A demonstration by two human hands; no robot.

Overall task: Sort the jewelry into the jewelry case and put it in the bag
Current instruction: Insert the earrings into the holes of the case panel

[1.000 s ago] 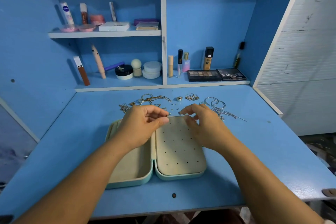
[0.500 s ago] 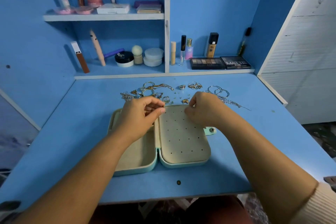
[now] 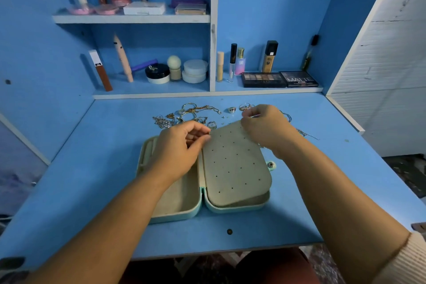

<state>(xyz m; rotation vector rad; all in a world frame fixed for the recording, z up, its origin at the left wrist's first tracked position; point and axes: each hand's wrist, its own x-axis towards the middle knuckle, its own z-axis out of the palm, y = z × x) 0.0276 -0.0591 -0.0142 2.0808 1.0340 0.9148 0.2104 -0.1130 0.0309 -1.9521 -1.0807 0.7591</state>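
Lying open on the blue desk (image 3: pixel 110 150), the jewelry case (image 3: pixel 184 211) has its two halves side by side, right in front of the person. The left half shows a tan inside. On the right half sits a tan panel (image 3: pixel 232 163) full of little holes. It looks tipped, with its near edge down on the case and its far edge up a bit.

The left grip (image 3: pixel 177 147) is over the left half. Its fingers are curled, and the thumb and fingertip pinch what looks like a tiny gold piece (image 3: pixel 209 133) at the far left corner of the panel. It is too small to say what kind. The right grip (image 3: pixel 265 127) is curled over the far right corner of the panel and pinches it there.

A small round snap tab (image 3: pixel 271 164) sticks out from the right side of the case.

Just behind the case and the grips, a pile of jewelry (image 3: pixel 191 112) lies spread on the desk: chains, hoops and a ring (image 3: pixel 231 109). Some of it is hidden by the right grip.

Farther back, low shelves hold makeup. Two dark palettes (image 3: pixel 264 79) lie flat on the right, with little bottles standing beside them. Round jars (image 3: pixel 194 71) sit on the left.
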